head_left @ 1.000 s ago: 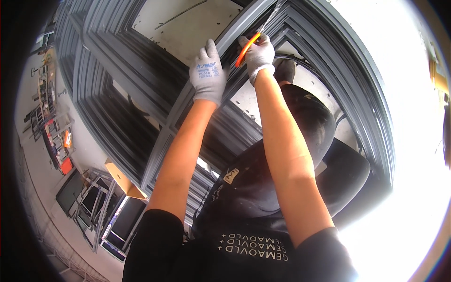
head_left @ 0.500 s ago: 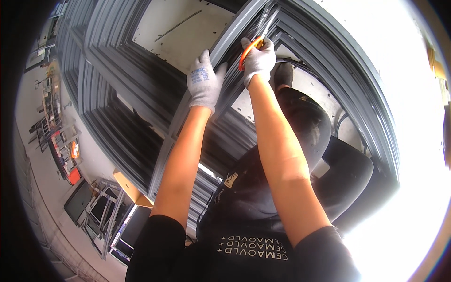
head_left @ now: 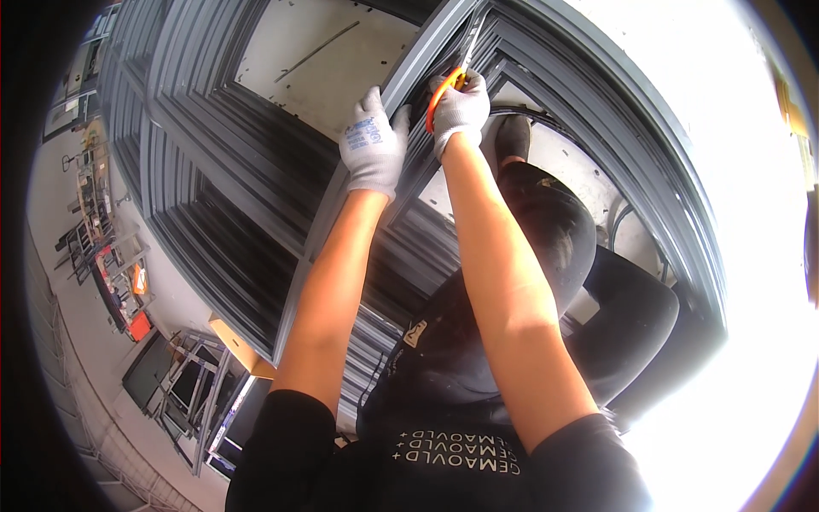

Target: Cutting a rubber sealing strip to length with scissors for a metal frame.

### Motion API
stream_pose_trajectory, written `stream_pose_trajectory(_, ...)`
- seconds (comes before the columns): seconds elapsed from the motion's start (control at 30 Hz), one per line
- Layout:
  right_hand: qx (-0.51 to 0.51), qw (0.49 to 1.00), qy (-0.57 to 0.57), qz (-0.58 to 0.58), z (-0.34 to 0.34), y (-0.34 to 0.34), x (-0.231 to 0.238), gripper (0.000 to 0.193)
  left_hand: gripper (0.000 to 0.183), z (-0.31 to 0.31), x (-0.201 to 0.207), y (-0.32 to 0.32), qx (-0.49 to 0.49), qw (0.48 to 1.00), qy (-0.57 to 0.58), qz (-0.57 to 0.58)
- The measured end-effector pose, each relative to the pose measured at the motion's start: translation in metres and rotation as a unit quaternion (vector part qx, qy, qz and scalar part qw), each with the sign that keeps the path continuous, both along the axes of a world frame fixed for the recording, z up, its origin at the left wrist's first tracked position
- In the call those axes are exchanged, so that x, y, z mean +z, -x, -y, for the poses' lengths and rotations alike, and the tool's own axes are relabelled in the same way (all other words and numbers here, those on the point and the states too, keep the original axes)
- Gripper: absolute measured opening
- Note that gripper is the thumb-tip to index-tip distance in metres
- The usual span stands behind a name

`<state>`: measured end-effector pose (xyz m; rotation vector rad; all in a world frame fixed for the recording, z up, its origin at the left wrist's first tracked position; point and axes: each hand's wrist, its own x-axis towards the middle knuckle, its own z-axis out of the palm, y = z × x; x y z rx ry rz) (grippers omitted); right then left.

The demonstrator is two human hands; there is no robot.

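In my right hand (head_left: 461,109), gloved in pale grey, is a pair of scissors (head_left: 437,101) with orange handles. Its metal blades point away from me and reach into the corner of a dark grey metal frame (head_left: 426,44). My left hand (head_left: 374,143), in a matching glove, grips the bar of that frame, the thumb on one side and the fingers on the other. Part of its grip is hidden behind the glove. Many similar grey frames lie stacked beneath, and my arms cover some of them.
More stacked grey frames (head_left: 226,141) spread to the left. A cardboard box (head_left: 241,348) sits beside the stack at lower left, near loose frames (head_left: 194,380). My bent leg (head_left: 554,230) and shoe (head_left: 514,136) are inside the frame opening. Strong glare whitens the right side.
My right hand and the scissors have shifted slightly left, toward the frame's bar, and the blades look more upright. My left hand stays nearly in place.
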<state>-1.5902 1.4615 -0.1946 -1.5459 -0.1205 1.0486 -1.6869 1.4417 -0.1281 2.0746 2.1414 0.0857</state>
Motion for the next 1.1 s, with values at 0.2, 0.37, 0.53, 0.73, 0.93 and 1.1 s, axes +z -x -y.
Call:
stream_pose_trajectory(0.2,0.044,0.997,0.022,0.057,0.002,-0.003,-0.003,0.031,0.059,0.003,0.008,0.012,-0.068,0.997,0.024,0.013)
stream_pose_trajectory(0.37,0.043,0.997,-0.042,-0.045,0.006,-0.009,0.004,0.035,0.06,0.001,0.011,0.012,-0.061,0.998,0.027,0.011)
stream_pose_trajectory(0.53,0.054,0.99,-0.063,-0.117,0.011,-0.009,0.008,0.039,0.06,0.005,0.016,0.02,-0.116,0.993,0.019,-0.009)
stream_pose_trajectory(0.73,0.028,0.984,-0.097,-0.146,0.012,-0.005,0.006,0.036,0.061,-0.003,0.017,0.017,-0.084,0.991,0.064,-0.079)
stream_pose_trajectory(0.93,-0.045,0.976,-0.125,-0.173,0.013,-0.006,-0.008,0.034,0.063,-0.038,0.012,-0.026,-0.081,0.994,0.062,-0.039)
stream_pose_trajectory(1.1,-0.084,0.993,-0.06,0.056,-0.007,-0.032,0.023,0.031,0.065,-0.046,0.011,-0.027,-0.089,0.995,0.048,-0.001)
